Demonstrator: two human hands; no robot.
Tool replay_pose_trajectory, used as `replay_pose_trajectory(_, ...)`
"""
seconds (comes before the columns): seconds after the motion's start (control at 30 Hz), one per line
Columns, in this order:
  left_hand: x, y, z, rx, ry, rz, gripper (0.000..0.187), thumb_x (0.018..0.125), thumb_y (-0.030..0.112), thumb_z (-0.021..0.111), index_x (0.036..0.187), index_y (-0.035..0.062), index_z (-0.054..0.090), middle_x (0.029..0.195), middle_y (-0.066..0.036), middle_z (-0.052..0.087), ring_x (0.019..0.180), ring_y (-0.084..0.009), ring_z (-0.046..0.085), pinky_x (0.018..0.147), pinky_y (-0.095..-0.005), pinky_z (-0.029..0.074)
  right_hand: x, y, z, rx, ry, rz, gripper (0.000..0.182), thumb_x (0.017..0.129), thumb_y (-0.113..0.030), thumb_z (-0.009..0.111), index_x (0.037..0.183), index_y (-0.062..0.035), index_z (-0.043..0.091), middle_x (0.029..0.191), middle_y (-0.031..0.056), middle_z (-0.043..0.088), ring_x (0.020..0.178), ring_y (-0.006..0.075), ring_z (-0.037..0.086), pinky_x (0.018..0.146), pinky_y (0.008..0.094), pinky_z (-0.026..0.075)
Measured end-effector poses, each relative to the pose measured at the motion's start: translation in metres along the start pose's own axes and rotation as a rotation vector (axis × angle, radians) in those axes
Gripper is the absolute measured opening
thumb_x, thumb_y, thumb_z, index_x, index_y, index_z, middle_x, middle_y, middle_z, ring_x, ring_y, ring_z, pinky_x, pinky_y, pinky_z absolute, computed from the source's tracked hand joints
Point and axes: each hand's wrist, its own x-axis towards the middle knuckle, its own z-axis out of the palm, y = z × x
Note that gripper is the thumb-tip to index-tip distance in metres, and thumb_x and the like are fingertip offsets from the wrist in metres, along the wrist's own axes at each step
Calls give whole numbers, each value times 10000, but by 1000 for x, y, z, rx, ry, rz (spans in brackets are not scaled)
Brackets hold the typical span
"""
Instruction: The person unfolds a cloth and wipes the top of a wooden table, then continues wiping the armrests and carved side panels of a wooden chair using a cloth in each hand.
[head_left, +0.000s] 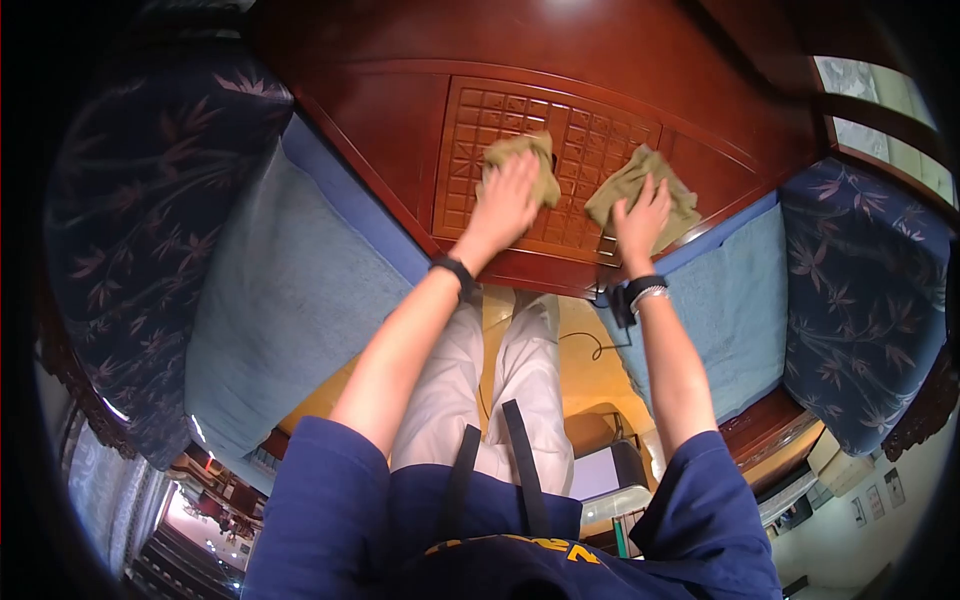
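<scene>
A greenish-brown cloth (pixel 546 150) lies under my left hand (pixel 508 198), which holds it against the left part of a carved lattice panel (pixel 470 130). The fingers of that hand are slightly blurred. My right hand (pixel 642 218) grips a second cloth (pixel 612 193) of the same colour, thumb apart from the fingers. This cloth is spread over the panel's right side and reaches onto the plain wood beside it. The panel is set into glossy reddish-brown wooden furniture (pixel 380 120). Both palms are hidden from view.
Seats with light blue covers (pixel 290 270) and dark leaf-patterned backs (pixel 130 220) flank me on both sides. A black cable (pixel 597 347) hangs and loops near my right wrist. Behind my legs is a white-topped object (pixel 595 472) on the yellowish floor (pixel 580 380).
</scene>
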Motion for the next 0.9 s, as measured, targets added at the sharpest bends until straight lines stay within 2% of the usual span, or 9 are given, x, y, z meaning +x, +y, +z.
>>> replay_pose_trajectory(0.13,-82,28,20,71,-168,28,674,785,133,547,1401,58,284,1473,-92,253,1350,-272,255,1074,-439,274,-71,-49,-5,54,-128,-105,634,739,-140,578,1337,-67,379,1407,210,293,1276,399,295,1051,499,248)
replay_pose_trajectory(0.27,-125,24,26,162,-186,34,675,786,141,551,1404,82,287,1471,-75,258,1346,-250,267,1078,-424,281,-132,-61,-2,26,-256,-177,641,735,-136,584,1342,-92,384,1429,173,282,1298,371,282,1059,499,246)
replay_pose_trajectory(0.37,-126,14,9,84,-159,-177,642,820,168,518,1408,75,278,1470,-82,261,1354,-249,256,1091,-418,258,-147,-62,1,-3,-306,-197,643,734,-145,588,1344,-108,389,1436,157,282,1308,350,278,1063,497,247)
replay_pose_trajectory(0.4,-123,5,2,93,-151,-185,642,820,168,518,1408,75,278,1470,-82,261,1354,-249,256,1091,-418,258,-145,-62,-1,-18,-308,-191,644,735,-150,590,1346,-115,390,1438,151,283,1312,342,277,1066,496,244)
replay_pose_trajectory(0.47,-108,-18,-10,61,36,-389,623,847,170,492,1414,64,256,1474,-95,253,1360,-262,241,1099,-433,237,-138,-62,-2,-27,-325,-212,656,734,-170,591,1354,-116,382,1443,151,278,1310,346,280,1075,491,231)
replay_pose_trajectory(0.6,-71,-81,-49,166,137,-509,619,861,173,478,1414,41,235,1475,-106,245,1363,-281,224,1099,-453,228,-111,-59,-1,-64,-342,-392,682,725,-203,596,1365,-131,372,1458,135,265,1318,319,281,1085,479,222)
replay_pose_trajectory(0.7,-50,-139,-72,192,353,-552,588,853,168,470,1390,20,281,1455,-108,276,1350,-287,236,1085,-448,256,-80,-77,3,-93,-460,-684,684,730,-229,595,1372,-162,368,1461,98,280,1320,285,298,1096,474,213)
replay_pose_trajectory(0.8,-30,-190,-95,266,426,-551,594,830,155,473,1380,17,297,1442,-103,296,1347,-287,241,1078,-456,267,-43,-113,14,-22,-467,-843,665,747,-254,576,1373,-168,369,1453,100,294,1312,283,312,1096,466,218)
replay_pose_trajectory(0.9,-9,-220,-114,321,471,-555,596,809,149,467,1366,9,312,1429,-110,311,1341,-295,242,1071,-475,269,-5,-158,35,-11,-386,-851,660,755,-287,563,1377,-180,370,1453,96,298,1315,277,306,1097,467,207)
